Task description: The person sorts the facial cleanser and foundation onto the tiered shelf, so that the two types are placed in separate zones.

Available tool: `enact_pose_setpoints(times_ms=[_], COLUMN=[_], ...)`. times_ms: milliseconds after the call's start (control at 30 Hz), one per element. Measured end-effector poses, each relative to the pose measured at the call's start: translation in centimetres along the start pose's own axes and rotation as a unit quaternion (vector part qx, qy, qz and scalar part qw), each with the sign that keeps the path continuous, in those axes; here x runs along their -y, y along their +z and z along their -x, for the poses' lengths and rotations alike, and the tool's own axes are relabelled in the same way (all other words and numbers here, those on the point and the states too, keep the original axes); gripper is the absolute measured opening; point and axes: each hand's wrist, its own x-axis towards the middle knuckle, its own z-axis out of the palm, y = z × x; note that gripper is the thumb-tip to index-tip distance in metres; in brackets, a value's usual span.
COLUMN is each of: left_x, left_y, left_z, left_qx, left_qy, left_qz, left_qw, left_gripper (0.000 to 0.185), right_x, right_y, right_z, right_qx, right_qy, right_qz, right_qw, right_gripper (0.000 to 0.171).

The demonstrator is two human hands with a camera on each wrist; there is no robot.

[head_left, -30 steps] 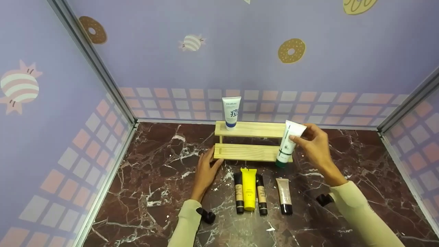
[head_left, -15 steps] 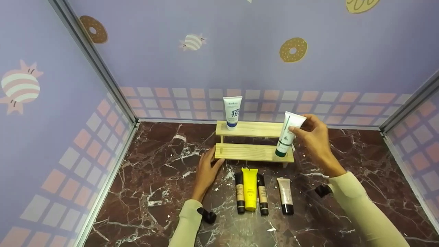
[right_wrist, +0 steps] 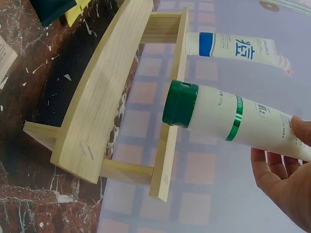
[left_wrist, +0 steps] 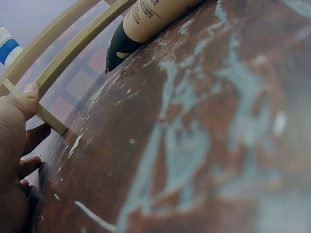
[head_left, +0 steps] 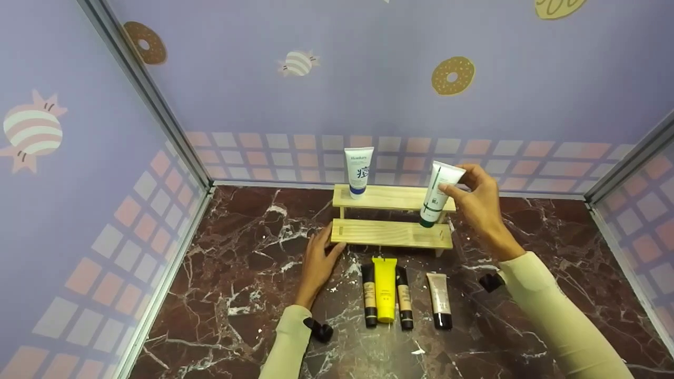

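White green-capped tube (head_left: 436,196), cap-down over wooden rack (head_left: 392,233)

white tube (head_left: 437,196) with green cap, pale wooden shelf (head_left: 392,233), red-brown marble table (head_left: 237,273)

A small booth enclosed by three lilac walls (head_left: 316,105), joined at the corners by slim grey metal strips (head_left: 152,105). The walls are printed with cartoon sweets: brown and yellow doughnuts (head_left: 453,76) and striped candies (head_left: 297,63). Along the bottom of each wall runs a band of pale pink and white squares (head_left: 553,152). The work surface is a dark reddish-brown marble tabletop (head_left: 237,295) laced with white veins. Light is soft and even, with a faint sheen on the marble near the front edge.
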Motion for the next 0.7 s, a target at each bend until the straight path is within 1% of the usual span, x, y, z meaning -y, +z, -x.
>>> enact_pose_setpoints(times_ms=[100, 300, 567, 700], left_x=[0.0, 0.3, 0.2, 0.2], left_y=[0.0, 0.1, 0.1, 0.0], left_z=[0.0, -0.1, -0.1, -0.1], left_qx=[0.001, -0.004, -0.004, -0.003], left_qy=[-0.001, 0.011, 0.01, 0.008], left_qz=[0.001, 0.0, 0.001, 0.0], left_qw=[1.0, 0.9999, 0.9999, 1.0], left_gripper=[0.071, 0.069, 0.07, 0.07], right_x=[0.1, 0.2, 0.2, 0.2], right_y=[0.3, 1.1, 1.9, 2.5], right_z=[-0.2, -0.8, -1.8, -2.1], right_qx=[-0.002, 0.0, -0.001, 0.008], right_qy=[-0.006, -0.024, -0.053, -0.055], right_qz=[-0.005, -0.023, -0.04, -0.043], right_qw=[1.0, 0.999, 0.998, 0.998], right_gripper=[0.041, 0.041, 0.038, 0.038])
